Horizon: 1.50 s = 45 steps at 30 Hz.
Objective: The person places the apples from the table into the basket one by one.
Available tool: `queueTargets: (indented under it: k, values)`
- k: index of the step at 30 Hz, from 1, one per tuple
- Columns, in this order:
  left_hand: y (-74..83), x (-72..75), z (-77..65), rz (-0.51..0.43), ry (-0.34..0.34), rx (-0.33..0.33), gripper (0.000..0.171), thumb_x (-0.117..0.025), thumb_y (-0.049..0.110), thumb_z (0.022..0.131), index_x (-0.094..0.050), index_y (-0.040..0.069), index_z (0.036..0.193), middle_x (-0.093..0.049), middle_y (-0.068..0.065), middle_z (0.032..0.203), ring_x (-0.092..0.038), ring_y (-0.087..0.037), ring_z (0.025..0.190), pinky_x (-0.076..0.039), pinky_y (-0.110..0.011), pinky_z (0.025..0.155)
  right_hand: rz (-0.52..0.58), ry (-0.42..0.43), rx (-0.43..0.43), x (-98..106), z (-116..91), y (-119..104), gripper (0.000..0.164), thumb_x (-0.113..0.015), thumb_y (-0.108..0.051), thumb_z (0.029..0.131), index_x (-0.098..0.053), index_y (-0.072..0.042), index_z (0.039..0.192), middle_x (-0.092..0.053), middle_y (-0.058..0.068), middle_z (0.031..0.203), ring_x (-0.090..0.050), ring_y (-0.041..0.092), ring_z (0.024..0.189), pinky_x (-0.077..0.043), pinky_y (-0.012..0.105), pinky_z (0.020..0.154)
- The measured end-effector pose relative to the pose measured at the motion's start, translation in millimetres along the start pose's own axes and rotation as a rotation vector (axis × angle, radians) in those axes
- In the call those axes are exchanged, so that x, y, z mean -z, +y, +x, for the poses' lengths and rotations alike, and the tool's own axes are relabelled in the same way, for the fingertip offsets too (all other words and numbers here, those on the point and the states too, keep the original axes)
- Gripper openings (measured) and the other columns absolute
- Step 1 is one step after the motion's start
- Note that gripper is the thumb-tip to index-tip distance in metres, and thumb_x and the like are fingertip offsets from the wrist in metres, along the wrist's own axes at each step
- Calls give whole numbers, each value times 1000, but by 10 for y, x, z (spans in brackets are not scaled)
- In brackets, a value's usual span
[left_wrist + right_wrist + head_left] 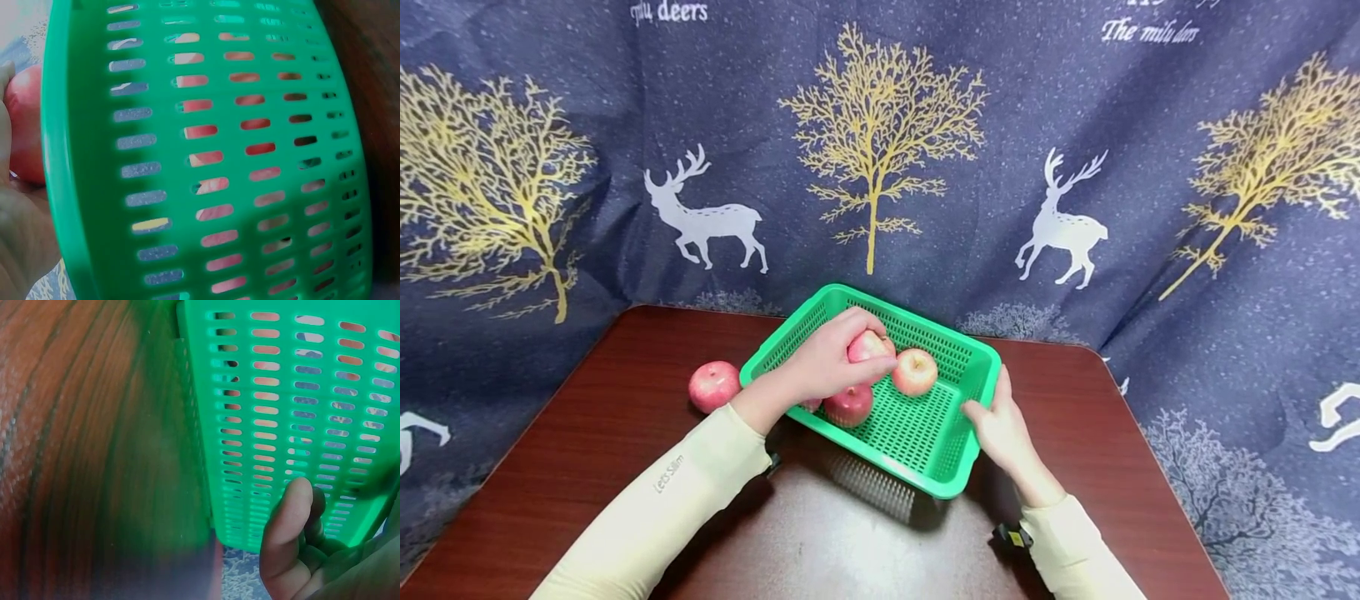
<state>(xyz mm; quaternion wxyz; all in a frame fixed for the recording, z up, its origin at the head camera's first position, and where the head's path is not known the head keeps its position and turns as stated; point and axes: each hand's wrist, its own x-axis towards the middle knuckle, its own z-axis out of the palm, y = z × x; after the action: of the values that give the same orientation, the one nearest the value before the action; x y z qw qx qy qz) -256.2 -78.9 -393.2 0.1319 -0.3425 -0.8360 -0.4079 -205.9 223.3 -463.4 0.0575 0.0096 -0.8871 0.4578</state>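
Note:
In the head view my left hand [829, 354] grips a pink-red apple [868, 344] over the left half of a green plastic basket [987, 392]. A yellowish-red apple [915, 372] lies in the basket just right of that hand. Below the hand sits a darker red apple [848, 407], and beside it another apple [811, 405] is mostly hidden by the wrist. My right hand [1006, 429] holds the basket's right side, thumb over the rim and fingers outside. The right wrist view shows curled fingers [289, 519] against the slotted wall.
One more red apple [714, 386] stands on the brown table [580, 467], left of the basket. A dark blue cloth [925, 233] with deer and trees hangs behind the table's far edge.

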Motion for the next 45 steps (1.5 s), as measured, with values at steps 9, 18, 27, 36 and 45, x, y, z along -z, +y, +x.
queueTargets:
  k: [9,18,27,36,45]
  values:
    - [47,-80,-54,20,-60,48,40,-69,62,83,-59,31,106,-52,20,108,-53,0,89,-49,-29,70,-3,-16,-31,-8,-16,18,93,-59,-20,88,2,-19,158,-55,24,127,-62,29,99,-53,39,75]
    - [75,-160,-30,19,-137,2,43,-70,54,85,-58,21,109,-50,14,109,-52,-3,91,-49,-26,73,-36,-14,-59,2,-34,9,94,-58,-23,89,5,-17,158,-49,25,136,-57,30,109,-50,43,84]
    - [88,-197,30,66,-159,-92,38,-71,53,86,-58,23,105,-51,11,107,-52,-3,90,-46,-25,77,-25,-13,-59,-17,-7,-30,94,-58,-22,89,6,-18,158,-51,25,133,-59,30,106,-51,42,82]
    - [123,-245,100,152,-224,-145,43,-61,63,88,-60,26,110,-51,13,110,-46,-5,102,-42,-29,86,-22,-6,-51,-25,8,-39,95,-59,-21,88,5,-18,158,-53,24,131,-59,29,105,-50,42,83]
    - [178,-271,122,164,-293,-105,43,-57,65,90,-61,31,116,-49,12,117,-48,-4,102,-43,-28,86,-42,-1,-40,-24,27,-47,94,-59,-22,88,4,-16,158,-54,23,131,-57,28,107,-48,44,87]
